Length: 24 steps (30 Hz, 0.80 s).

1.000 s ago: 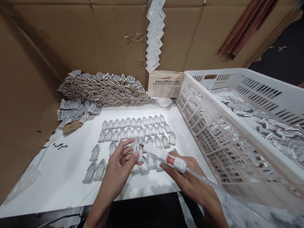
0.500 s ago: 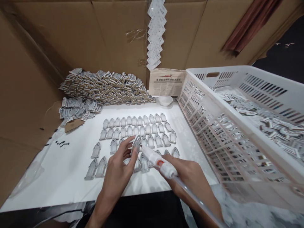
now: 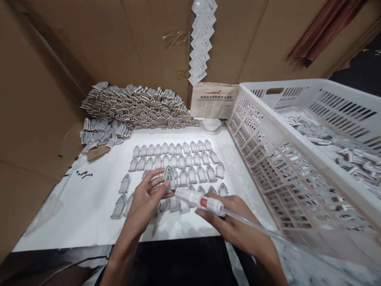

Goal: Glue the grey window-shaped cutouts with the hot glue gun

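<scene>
Left hand [image 3: 145, 200]: pinches one arch-shaped piece [image 3: 169, 176] upright, steadying it for the nozzle.
Right hand [image 3: 230, 216]: grips applicator pen [image 3: 200, 200], tip at piece's base.
Worktop [image 3: 89, 214]: pieces in rows.

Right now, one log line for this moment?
left hand: holds arch-shaped piece | right hand: grips applicator pen, tip near piece | crate: right

Both arms are bare from the wrists back to where they leave the lower edge of the view, with no sleeves, gloves, watch or bracelet showing. The left hand [image 3: 145, 204] has slim fingers [image 3: 154, 174] with short, plain nails and no rings. The right hand [image 3: 230, 220] is likewise bare, with nothing worn on the wrist or forearm behind it.
</scene>
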Each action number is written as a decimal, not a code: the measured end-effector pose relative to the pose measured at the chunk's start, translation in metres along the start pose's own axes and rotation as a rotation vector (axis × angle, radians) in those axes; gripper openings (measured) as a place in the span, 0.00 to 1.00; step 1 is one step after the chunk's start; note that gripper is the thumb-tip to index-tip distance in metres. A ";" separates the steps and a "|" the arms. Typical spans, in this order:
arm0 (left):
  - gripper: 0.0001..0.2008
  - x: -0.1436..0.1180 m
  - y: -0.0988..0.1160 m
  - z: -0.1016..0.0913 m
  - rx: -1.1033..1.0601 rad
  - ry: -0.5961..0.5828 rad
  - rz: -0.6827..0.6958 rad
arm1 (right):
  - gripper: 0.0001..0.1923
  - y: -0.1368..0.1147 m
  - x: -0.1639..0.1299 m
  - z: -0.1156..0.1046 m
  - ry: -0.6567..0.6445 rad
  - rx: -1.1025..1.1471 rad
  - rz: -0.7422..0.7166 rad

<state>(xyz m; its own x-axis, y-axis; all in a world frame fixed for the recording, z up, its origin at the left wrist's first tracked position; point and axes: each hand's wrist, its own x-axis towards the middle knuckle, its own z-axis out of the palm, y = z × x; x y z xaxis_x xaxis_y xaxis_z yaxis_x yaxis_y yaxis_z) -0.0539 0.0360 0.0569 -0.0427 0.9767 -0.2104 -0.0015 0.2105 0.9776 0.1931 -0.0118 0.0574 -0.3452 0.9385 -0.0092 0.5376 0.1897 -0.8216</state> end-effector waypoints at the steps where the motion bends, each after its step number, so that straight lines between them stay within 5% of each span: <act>1: 0.24 0.000 0.001 0.000 -0.004 -0.002 -0.002 | 0.22 0.000 0.000 0.001 0.000 0.001 0.000; 24: 0.26 -0.003 0.001 -0.003 0.007 0.009 0.009 | 0.23 0.000 -0.003 0.006 0.022 -0.121 0.014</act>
<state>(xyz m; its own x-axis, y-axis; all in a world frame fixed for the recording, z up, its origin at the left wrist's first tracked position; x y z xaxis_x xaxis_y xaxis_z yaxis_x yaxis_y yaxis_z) -0.0564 0.0328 0.0581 -0.0520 0.9780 -0.2018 0.0058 0.2024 0.9793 0.1900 -0.0165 0.0540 -0.3206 0.9472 -0.0071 0.6318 0.2083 -0.7466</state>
